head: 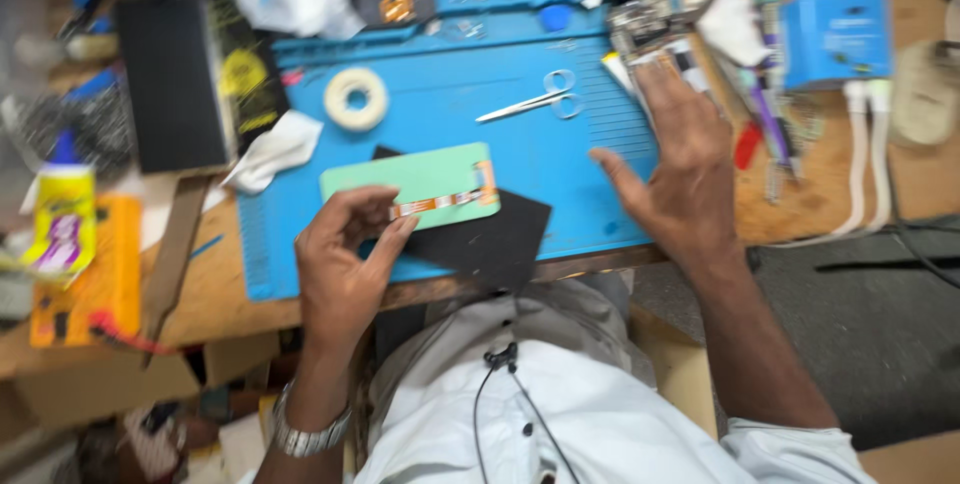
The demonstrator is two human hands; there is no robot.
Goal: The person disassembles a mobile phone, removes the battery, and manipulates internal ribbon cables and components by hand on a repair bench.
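Note:
My left hand [345, 264] pinches the near end of a thin orange flex strip [440, 201] that lies across a pale green phone back panel [410, 182]. The panel rests on a black sheet [490, 229] on the blue work mat [450, 124]. My right hand [672, 164] is spread flat on the mat's right edge, fingers reaching toward a small circuit board and parts [645, 29]. It holds nothing. Small scissors [535, 102] lie on the mat between the two hands, further back.
A roll of white tape [356, 98] and a crumpled tissue [275, 149] sit at the mat's left. A black box [172, 84], a glue bottle [62, 204] and an orange pack [90, 274] stand left. A blue box [835, 34] and white cables [868, 159] lie right.

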